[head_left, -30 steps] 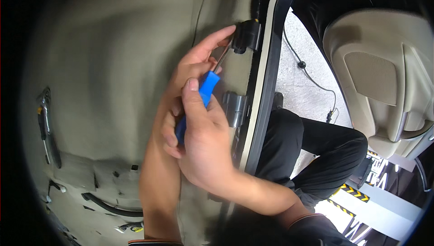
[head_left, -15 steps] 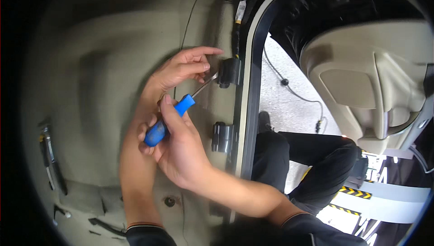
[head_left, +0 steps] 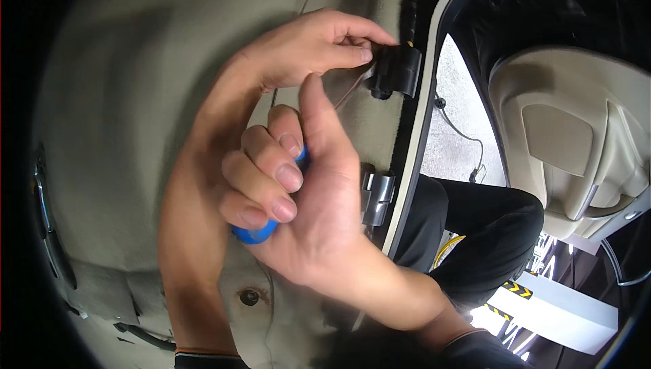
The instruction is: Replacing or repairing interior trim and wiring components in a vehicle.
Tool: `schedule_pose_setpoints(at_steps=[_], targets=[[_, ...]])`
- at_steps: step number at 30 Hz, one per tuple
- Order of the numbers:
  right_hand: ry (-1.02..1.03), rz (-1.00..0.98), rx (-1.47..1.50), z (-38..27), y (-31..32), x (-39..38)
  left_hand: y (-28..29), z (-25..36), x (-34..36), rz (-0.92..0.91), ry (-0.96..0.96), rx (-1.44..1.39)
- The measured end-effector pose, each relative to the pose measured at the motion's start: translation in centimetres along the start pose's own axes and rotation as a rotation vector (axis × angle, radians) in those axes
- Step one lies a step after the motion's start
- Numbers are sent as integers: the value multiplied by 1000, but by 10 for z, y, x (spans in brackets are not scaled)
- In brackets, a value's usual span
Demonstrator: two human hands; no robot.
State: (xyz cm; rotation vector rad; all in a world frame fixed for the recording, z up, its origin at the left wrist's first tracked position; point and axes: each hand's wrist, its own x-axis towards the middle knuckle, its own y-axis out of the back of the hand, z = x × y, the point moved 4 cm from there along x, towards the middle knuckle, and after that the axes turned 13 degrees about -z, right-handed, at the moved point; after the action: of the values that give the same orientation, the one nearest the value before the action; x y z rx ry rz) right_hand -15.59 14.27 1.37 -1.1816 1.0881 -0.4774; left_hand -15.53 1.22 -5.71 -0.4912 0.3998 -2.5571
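Note:
In my right hand [head_left: 305,186] is a blue-handled flat-blade screwdriver [head_left: 254,235], the fingers wrapped round its handle and the thumb stretched up along it. Its thin metal shaft slants up to the right, the tip reaching the left edge of a black plastic clip [head_left: 400,70]. Above that, my left hand [head_left: 319,43] reaches across with index finger and thumb apart. The index fingertip touches or nearly touches the clip's top, and the thumb tip is close to its left side. Its other fingers are mostly hidden.
Beige lining [head_left: 135,165] of a vehicle interior spreads behind my hands. A second dark clip [head_left: 378,196] sits lower on it. A taped wiring harness [head_left: 413,9] runs above the upper clip. To the right are a pale door seal [head_left: 415,159], an open door panel [head_left: 569,125] and black-trousered legs [head_left: 481,226].
My left hand has moved up and right to the upper clip. My right hand has turned with the screwdriver, its fingers now covering most of the handle. The whole view has shifted.

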Motion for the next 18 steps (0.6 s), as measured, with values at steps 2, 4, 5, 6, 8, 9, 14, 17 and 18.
schedule_pose_setpoints(at_steps=[2, 4, 5, 6, 8, 9, 14, 17, 18], targets=[[-7, 67, -34, 2, 0, -3, -2, 0, -1, -16, 4, -1], [-15, -21, 2, -2, 5, -7, -4, -3, 1, -12, -14, 7], [-22, -101, 47, -3, 7, -8, -2, -5, 3, -4, -23, 16], [-26, -111, 50, -6, 8, -12, -3, -5, 5, -21, -22, 68], [-34, -115, 37, -10, 11, -15, -3, -6, 7, -37, -31, 127], [-38, -118, 39, -11, 9, -16, -4, -3, 7, -17, -38, 126], [-242, 270, 55, -6, -11, -55, -7, -5, 0, -25, 11, 170], [-583, 326, -337, -9, -40, -106, -9, 3, 1, 30, 58, 199], [-423, 333, -502, -23, -46, -112, -9, 5, 2, 6, 35, 203]])
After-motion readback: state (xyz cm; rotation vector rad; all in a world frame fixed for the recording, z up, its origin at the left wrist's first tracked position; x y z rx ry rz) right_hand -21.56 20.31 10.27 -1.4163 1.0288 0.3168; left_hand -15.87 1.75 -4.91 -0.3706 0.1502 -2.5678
